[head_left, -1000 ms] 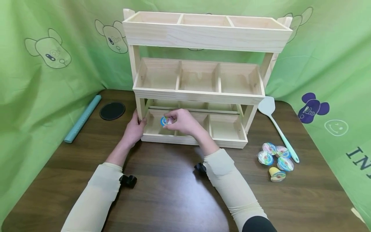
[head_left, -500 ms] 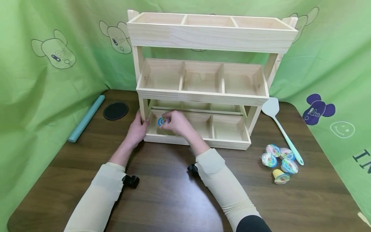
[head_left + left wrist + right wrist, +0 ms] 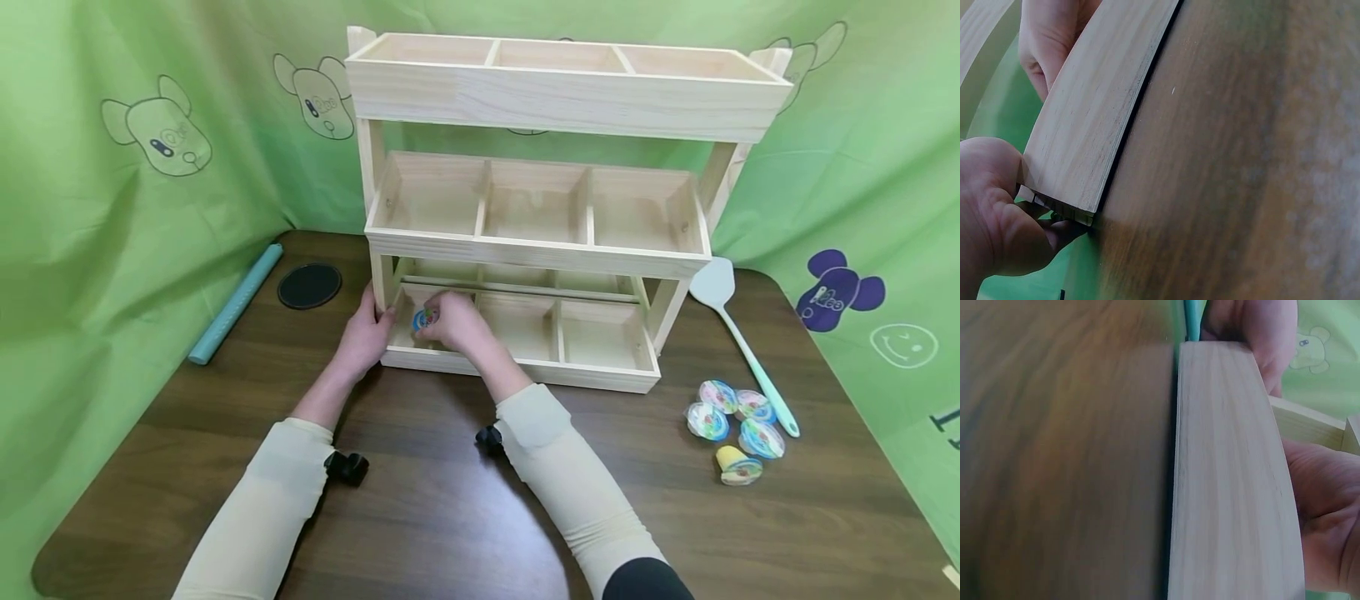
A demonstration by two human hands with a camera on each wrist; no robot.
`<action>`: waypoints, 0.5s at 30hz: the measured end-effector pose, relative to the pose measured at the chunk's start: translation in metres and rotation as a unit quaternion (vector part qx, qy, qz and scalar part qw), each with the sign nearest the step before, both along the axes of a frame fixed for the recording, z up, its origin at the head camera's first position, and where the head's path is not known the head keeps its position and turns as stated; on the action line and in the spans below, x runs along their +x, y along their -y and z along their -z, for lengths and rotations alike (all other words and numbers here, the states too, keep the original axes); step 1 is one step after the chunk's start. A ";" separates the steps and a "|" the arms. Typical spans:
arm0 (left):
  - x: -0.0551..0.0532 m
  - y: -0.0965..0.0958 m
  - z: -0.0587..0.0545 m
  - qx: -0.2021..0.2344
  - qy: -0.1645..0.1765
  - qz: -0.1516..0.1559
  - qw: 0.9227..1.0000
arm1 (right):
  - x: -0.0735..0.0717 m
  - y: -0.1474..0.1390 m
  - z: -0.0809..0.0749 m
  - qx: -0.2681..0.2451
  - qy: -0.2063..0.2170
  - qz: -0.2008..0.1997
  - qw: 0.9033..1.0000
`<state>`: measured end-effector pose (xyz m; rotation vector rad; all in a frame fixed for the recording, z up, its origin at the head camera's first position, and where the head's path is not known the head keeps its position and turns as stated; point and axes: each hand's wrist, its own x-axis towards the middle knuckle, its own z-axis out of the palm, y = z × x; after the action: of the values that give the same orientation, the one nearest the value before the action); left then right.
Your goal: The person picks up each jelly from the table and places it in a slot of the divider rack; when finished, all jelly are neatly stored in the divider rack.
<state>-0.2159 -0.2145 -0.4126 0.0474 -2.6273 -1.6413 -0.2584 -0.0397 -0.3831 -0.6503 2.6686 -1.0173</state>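
My right hand (image 3: pixel 461 323) pinches a jelly cup (image 3: pixel 422 320) with a blue-rimmed printed lid. It is down inside the left compartment of the bottom tray (image 3: pixel 525 372) of a three-tier wooden rack (image 3: pixel 555 104). At the left end of that tray, my left hand (image 3: pixel 365 337) grips the rack's side, thumb toward the front. The left wrist view has the left hand (image 3: pixel 997 212) around the tray's corner, beside the front board (image 3: pixel 1094 100). In the right wrist view, the board (image 3: pixel 1229 469) hides the right hand's (image 3: pixel 1329 506) fingertips and the cup.
Several jelly cups (image 3: pixel 761 437) lie on the table at right, beside a pale spatula (image 3: pixel 756 367). A black round disc (image 3: pixel 309 286) and a light blue rod (image 3: pixel 236 304) lie at left. Green printed cloth (image 3: pixel 240 167) hangs behind and at the sides.
My right hand has moved left and lower into the left compartment with the jelly cup. The left hand keeps its place on the rack. The head view has shifted slightly.
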 end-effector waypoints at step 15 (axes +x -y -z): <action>0.000 0.001 0.000 -0.002 0.006 -0.003 1.000 | -0.001 0.011 0.005 -0.053 0.003 0.056 0.997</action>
<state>-0.2161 -0.2150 -0.4127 0.0652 -2.6353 -1.6391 -0.2598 -0.0509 -0.3881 -0.5200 2.6873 -1.1967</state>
